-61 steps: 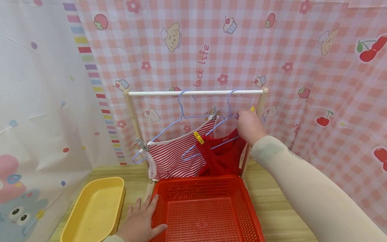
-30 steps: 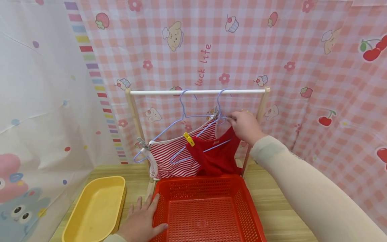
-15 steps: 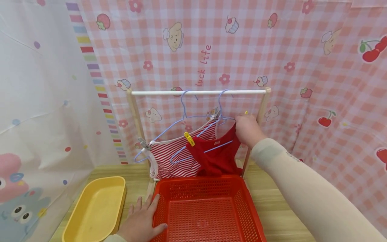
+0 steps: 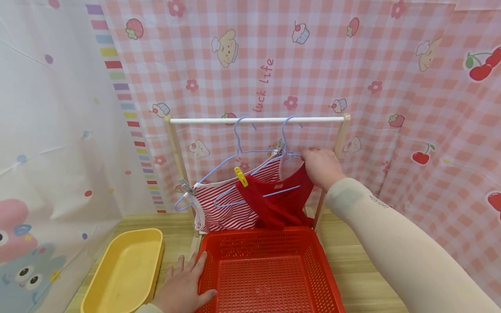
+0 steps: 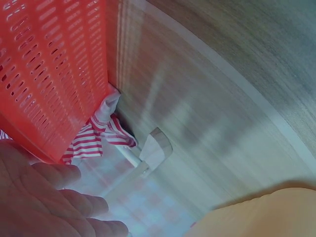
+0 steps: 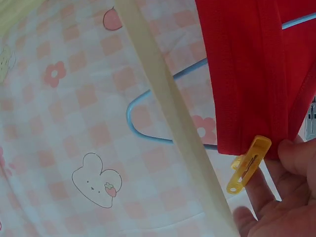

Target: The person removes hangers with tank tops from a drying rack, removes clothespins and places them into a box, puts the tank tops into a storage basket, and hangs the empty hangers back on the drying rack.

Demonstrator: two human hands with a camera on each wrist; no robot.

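A red tank top [image 4: 283, 204] hangs on a blue wire hanger [image 4: 284, 130], a yellow clothespin [image 4: 241, 177] on its left strap. My right hand [image 4: 322, 167] pinches the top's other strap. In the right wrist view, thumb and fingers grip the strap edge right beside a second yellow clothespin [image 6: 249, 165]. Behind it, a red-and-white striped garment [image 4: 227, 206] hangs from another blue hanger [image 4: 237, 137] with grey clothespins [image 4: 187, 187]. My left hand [image 4: 182, 282] lies with fingers spread at the left rim of a red basket [image 4: 207, 269].
A white rod [image 4: 211, 121] on wooden posts [image 4: 176, 152] bears both hangers. A shallow yellow tray [image 4: 125, 269] stands on the wooden table [image 4: 356, 261] at left. Checked cloth [image 4: 250, 52] hangs close behind the rack.
The red top's hanger has shifted left along the rod. My right hand went left with it, then came slightly down onto the strap. My left hand stays at the basket.
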